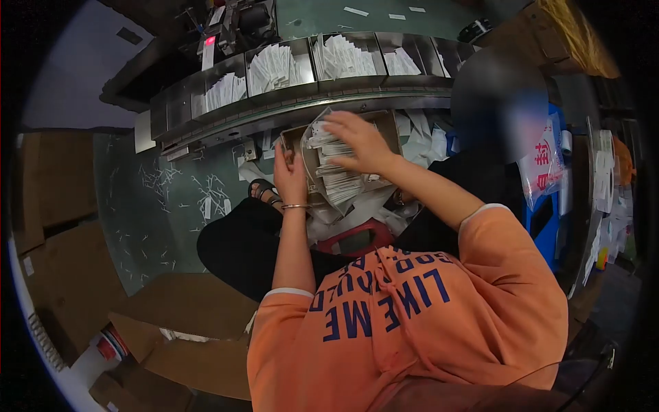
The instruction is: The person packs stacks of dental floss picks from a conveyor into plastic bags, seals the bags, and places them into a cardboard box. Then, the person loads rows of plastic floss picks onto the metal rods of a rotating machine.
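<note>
Between my knees stands an open cardboard box (390,130), with a clear plastic bag (310,180) in it. Inside the bag lies a thick stack of white paper tags (338,180), in a row running front to back. My right hand (364,143) reaches over the stack from the right, fingers and thumb spread, touching its upper part. At the left side of the bag and box is my left hand (290,175), fingers stretched upward and thumb a little apart. Whether its fingertips pinch the bag's edge is hard to see.
Ahead runs a metal trough (295,96) whose compartments hold several piles of white tags (273,69). A machine with a red light (210,42) stands behind it. Cardboard boxes (62,275) fill the left side. Scraps litter the green floor (151,220). A printed plastic bag (542,161) hangs at right.
</note>
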`<state>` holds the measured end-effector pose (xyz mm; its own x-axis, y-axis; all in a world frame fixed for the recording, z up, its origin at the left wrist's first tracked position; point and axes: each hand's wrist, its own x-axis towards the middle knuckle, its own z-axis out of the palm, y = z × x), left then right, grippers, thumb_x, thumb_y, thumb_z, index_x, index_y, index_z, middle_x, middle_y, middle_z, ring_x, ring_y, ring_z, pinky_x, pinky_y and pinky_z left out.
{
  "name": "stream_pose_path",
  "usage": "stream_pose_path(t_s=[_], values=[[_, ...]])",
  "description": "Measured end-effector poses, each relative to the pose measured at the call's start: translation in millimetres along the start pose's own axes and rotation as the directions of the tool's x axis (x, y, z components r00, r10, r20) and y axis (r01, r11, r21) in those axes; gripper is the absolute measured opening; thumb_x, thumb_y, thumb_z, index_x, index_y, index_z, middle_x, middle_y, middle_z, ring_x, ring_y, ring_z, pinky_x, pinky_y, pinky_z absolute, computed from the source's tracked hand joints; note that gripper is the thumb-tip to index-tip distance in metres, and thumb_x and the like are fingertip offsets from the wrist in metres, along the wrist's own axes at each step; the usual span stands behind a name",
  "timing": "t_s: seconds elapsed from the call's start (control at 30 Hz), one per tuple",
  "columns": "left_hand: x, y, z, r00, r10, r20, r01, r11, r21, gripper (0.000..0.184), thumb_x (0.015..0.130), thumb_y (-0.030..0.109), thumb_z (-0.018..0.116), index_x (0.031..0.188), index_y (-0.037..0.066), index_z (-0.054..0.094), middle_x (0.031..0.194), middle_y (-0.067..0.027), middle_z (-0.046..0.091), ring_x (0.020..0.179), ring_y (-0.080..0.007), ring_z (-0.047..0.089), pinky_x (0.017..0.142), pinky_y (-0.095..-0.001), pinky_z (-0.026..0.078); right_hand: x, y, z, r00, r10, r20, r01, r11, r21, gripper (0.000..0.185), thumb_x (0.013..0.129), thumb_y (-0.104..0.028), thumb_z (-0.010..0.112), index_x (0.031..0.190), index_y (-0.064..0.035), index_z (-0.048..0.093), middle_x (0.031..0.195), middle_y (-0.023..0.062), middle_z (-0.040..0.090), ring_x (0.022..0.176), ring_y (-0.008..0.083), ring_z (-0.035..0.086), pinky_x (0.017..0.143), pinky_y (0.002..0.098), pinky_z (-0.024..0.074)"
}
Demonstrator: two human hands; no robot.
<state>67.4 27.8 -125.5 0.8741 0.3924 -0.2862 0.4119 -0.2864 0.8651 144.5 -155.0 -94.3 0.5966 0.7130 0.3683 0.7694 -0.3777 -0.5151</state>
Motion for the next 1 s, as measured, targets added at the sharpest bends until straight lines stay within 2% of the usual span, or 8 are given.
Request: stream_pose_path(t_s=[0.07,0.13,0.23,0.5,0.53,0.57,0.67,1.0], values=[[26,-40,11,0.963,-0.265,-0.052,0.215,0.868,-0.447,0.061,0.084,0.041,0.047,0.131,0.004,0.037,0.121,-0.0122,0.051,0.106,-0.0246,0.05,0.089,-0.0321,0.038,-30,38,3,0.893,0.41,-0.186,-0.354,0.895,0.272,0.06,0.078,-0.032,0.06,0.125,-0.0009,0.039,0.131,0.0129,0.039,0.122,0.0253,0.036,0.1,0.0368,0.0291],[22,-58,29,0.964,-0.251,-0.093,0.139,0.767,-0.626,0.07,0.086,0.055,0.041,0.131,0.002,0.037,0.124,-0.0099,0.048,0.111,-0.0233,0.046,0.094,-0.0319,0.034,-69,98,59,0.438,0.897,0.062,-0.125,-0.007,0.992,0.062,0.088,-0.047,0.043,0.131,-0.0034,0.034,0.136,0.0103,0.034,0.123,0.0222,0.034,0.1,0.0347,0.0288],[23,-47,57,0.856,-0.457,0.242,0.498,0.602,-0.624,0.075,0.084,0.063,0.032,0.131,0.005,0.037,0.129,-0.0095,0.043,0.115,-0.0251,0.042,0.095,-0.0368,0.034,-56,54,75,0.21,0.837,0.505,-0.355,-0.416,0.837,0.08,0.082,-0.066,0.034,0.135,-0.0062,0.028,0.14,0.0062,0.029,0.126,0.0233,0.03,0.102,0.036,0.0255],[48,-33,59,0.605,-0.476,0.638,0.775,0.17,-0.609,0.062,0.091,0.048,0.032,0.132,0.001,0.032,0.134,-0.0128,0.037,0.121,-0.0274,0.037,0.098,-0.034,0.032,-21,31,62,0.466,0.801,0.375,-0.422,-0.171,0.89,0.074,0.09,-0.057,0.025,0.139,-0.0029,0.014,0.145,0.009,0.014,0.133,0.0194,0.013,0.106,0.0298,0.0132],[43,-36,59,0.949,-0.269,0.162,0.314,0.837,-0.448,0.057,0.09,0.038,0.038,0.132,0.0,0.031,0.136,-0.0152,0.033,0.124,-0.0294,0.033,0.1,-0.0344,0.03,-22,36,58,0.463,0.806,0.368,-0.412,-0.172,0.895,0.074,0.09,-0.057,0.025,0.139,-0.0029,0.014,0.145,0.009,0.014,0.133,0.0194,0.013,0.106,0.0298,0.0132],[37,-39,57,0.949,0.293,-0.119,-0.28,0.953,0.117,0.053,0.089,0.028,0.043,0.132,-0.002,0.031,0.138,-0.0176,0.029,0.127,-0.0313,0.029,0.102,-0.0348,0.027,-24,44,51,0.439,0.86,0.258,-0.454,-0.035,0.89,0.071,0.091,-0.054,0.027,0.138,-0.0019,0.018,0.144,0.0098,0.019,0.132,0.0195,0.018,0.106,0.0297,0.015],[10,28,29,0.815,0.502,0.289,-0.576,0.752,0.32,0.073,0.075,0.016,0.06,0.133,-0.006,0.022,0.14,-0.0262,0.018,0.132,-0.0381,0.013,0.106,-0.0397,0.019,-27,56,19,0.447,0.892,0.063,-0.511,0.197,0.837,0.06,0.092,-0.043,0.035,0.132,0.001,0.031,0.136,0.0114,0.034,0.125,0.0204,0.03,0.104,0.0294,0.0192],[-4,14,115,0.792,-0.143,0.594,-0.582,0.121,0.804,0.139,0.038,0.054,0.082,0.139,0.005,0.001,0.143,-0.0244,-0.004,0.132,-0.0435,-0.003,0.105,-0.0523,0.009,-52,114,-163,0.703,0.686,-0.189,-0.559,0.696,0.45,0.056,0.076,-0.032,0.061,0.121,-0.0032,0.045,0.116,0.0173,0.049,0.106,0.0281,0.05,0.089,0.0346,0.0412]])
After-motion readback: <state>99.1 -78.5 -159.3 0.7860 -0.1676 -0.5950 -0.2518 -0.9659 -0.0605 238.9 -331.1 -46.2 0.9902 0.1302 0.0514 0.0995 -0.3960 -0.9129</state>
